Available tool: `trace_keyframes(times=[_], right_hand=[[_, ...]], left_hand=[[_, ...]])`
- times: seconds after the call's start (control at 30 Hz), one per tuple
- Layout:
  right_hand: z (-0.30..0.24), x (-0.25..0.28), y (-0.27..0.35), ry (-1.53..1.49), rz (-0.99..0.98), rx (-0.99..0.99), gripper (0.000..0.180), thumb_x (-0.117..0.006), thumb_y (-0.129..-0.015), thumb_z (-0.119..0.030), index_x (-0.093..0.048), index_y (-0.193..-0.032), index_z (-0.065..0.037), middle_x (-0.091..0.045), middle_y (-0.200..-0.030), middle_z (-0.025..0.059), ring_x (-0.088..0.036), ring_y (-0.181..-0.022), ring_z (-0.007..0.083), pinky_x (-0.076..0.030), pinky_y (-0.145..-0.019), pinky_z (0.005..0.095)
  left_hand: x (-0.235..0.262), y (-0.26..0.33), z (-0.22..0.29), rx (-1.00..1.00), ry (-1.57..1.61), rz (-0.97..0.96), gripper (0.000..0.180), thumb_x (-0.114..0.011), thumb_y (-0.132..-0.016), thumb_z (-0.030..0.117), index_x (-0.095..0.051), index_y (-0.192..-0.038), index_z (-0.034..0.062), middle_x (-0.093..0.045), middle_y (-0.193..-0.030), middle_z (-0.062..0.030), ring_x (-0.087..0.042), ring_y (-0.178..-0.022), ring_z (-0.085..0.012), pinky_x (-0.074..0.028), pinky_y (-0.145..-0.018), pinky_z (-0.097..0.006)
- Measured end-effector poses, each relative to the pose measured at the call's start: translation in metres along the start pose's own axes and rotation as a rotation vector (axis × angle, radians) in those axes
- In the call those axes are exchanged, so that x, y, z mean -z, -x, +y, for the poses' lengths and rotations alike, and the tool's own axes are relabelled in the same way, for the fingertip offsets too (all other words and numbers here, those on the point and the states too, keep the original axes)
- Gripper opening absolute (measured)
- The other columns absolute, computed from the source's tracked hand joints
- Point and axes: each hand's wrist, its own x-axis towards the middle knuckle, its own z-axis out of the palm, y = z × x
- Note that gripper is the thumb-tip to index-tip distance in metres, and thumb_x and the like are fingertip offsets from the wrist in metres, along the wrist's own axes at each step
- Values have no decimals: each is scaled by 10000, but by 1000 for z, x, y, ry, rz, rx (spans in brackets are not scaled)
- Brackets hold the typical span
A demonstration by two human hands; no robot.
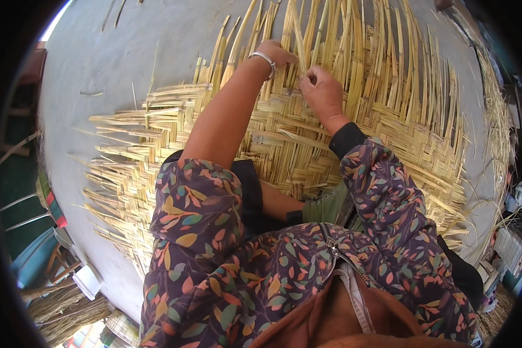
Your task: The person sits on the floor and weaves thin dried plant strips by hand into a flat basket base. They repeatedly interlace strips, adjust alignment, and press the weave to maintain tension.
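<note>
A half-woven mat [272, 130] of flat yellow split-reed strips lies on the floor under me, its body in a tight diagonal weave. Loose strips [383, 52] fan out from its far edge. My right hand [323, 95] pinches a pale reed strip [298, 35] between thumb and forefinger, and the strip rises away from me. Just left of it and a little farther off, my left hand [278, 53], with a silver bangle [264, 58] at the wrist, is closed among the upright strips. Its fingertips are partly hidden, so which strips it grips is unclear.
My foot in a green shoe [325, 206] rests on the mat. Reed ends [119, 119] stick out at the left over the grey floor [116, 58]. Loose fibres [496, 127] lie along the right side. A blue item [35, 258] and bundled stalks [69, 310] stand at lower left.
</note>
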Motion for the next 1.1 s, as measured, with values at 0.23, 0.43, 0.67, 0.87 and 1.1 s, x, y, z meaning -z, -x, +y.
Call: trace_keyframes(times=[0.23, 0.43, 0.67, 0.87, 1.1], right_hand=[[4, -2, -1, -65, 37, -80, 175, -618, -768, -222, -550, -734, -64, -589, -649, 134, -575, -609, 333, -452, -565, 405], [5, -1, 1, -126, 59, -91, 182, -631, -770, -219, -554, -736, -57, -586, -635, 130, -583, -604, 320, -456, -561, 389], [4, -1, 0, -130, 43, -123, 183, -627, -771, -219, -557, -738, -54, -596, -638, 124, -585, -592, 300, -458, -560, 378], [8, -3, 1, -168, 26, -134, 184, -626, -773, -222, -563, -743, -52, -598, -635, 116, -582, -581, 284, -460, -562, 367], [3, -2, 0, -180, 27, -145, 185, -629, -772, -221, -567, -738, -50, -596, -632, 114, -579, -574, 277, -458, -560, 356]], left_hand=[[0, -10, 5, 90, 62, -103, 394, -805, -639, 320, -645, -815, 5, -597, -690, -71, -516, -540, -175, -426, -499, -332], [-9, -11, 3, 143, 193, -91, 396, -798, -671, 271, -625, -890, -10, -595, -698, -70, -516, -520, -171, -416, -460, -326], [-23, -26, -16, 109, 319, -27, 364, -778, -700, 210, -625, -926, -30, -628, -754, -93, -569, -576, -175, -464, -502, -325], [-24, -40, -23, 144, 142, -48, 439, -782, -668, 316, -672, -930, -19, -656, -858, -107, -598, -725, -205, -487, -651, -360], [-14, -16, -3, 157, 297, -70, 391, -782, -669, 214, -655, -947, -31, -648, -804, -99, -590, -683, -198, -484, -617, -356]])
